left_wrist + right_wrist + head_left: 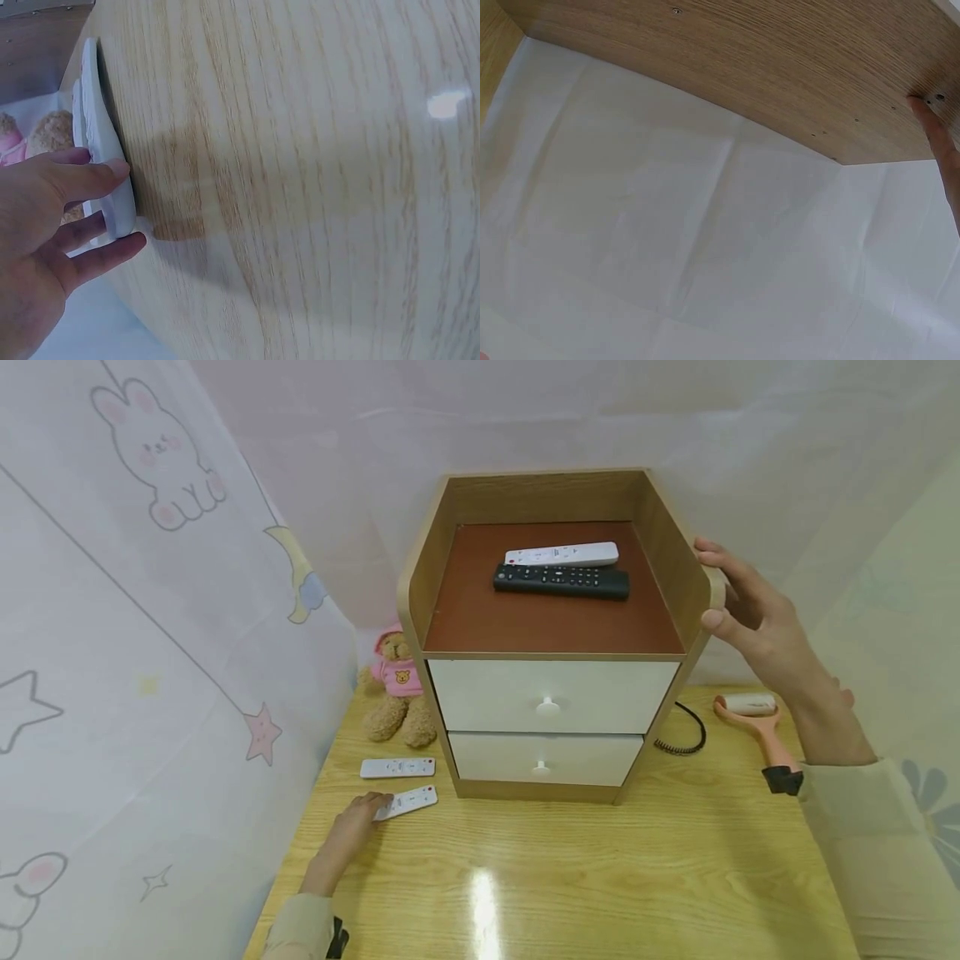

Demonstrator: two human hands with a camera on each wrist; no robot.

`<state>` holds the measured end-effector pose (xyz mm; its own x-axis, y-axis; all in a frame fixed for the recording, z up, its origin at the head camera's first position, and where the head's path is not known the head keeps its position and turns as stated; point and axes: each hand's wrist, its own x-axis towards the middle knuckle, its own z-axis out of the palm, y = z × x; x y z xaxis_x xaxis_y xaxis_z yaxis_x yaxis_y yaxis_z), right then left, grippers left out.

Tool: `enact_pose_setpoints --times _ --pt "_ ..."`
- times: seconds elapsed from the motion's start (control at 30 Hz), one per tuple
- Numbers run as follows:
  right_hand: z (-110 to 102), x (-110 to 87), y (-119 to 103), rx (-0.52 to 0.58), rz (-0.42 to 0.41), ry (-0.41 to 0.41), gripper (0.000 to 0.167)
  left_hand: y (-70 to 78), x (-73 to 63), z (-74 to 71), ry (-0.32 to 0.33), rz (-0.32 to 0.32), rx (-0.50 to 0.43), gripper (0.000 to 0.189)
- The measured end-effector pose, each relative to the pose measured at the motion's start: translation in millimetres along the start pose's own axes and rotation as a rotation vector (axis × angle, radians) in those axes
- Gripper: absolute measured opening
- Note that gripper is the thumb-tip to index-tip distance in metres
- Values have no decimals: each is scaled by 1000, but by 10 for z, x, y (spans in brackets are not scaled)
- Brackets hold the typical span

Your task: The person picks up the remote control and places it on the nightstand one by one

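At the table's left, my left hand (pixel 351 827) pinches a white remote control (pixel 408 802) between thumb and fingers. In the left wrist view this white remote (pixel 105 150) is seen edge-on, low over the wood. A second white remote (pixel 397 767) lies just behind it. My right hand (pixel 765 618) rests against the right side panel of a small wooden cabinet (pixel 555 792), thumb at the front edge. A straight finger (pixel 934 127) touches the panel's outer face in the right wrist view. On the cabinet's brown top lie another white remote (pixel 562 555) and a black remote (pixel 561 581).
Two white drawers (pixel 487 693) with round knobs front the cabinet. A teddy bear (pixel 401 685) in pink sits to its left. Right of it lie a black coiled cord (pixel 693 743) and an orange-handled lint roller (pixel 765 727). Patterned cloth (pixel 150 610) hangs around the wooden table (pixel 600 877).
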<state>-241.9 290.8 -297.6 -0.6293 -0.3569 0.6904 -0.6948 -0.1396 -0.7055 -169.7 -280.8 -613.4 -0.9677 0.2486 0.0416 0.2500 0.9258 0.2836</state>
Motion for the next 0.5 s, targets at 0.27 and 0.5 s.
enact_pose_setpoints --times 0.27,0.5 --pt "-4 5 -31 -14 -8 -4 56 12 28 -8 -34 2 3 55" --pt "20 10 -40 2 -10 -8 55 32 -57 -11 12 30 21 56"
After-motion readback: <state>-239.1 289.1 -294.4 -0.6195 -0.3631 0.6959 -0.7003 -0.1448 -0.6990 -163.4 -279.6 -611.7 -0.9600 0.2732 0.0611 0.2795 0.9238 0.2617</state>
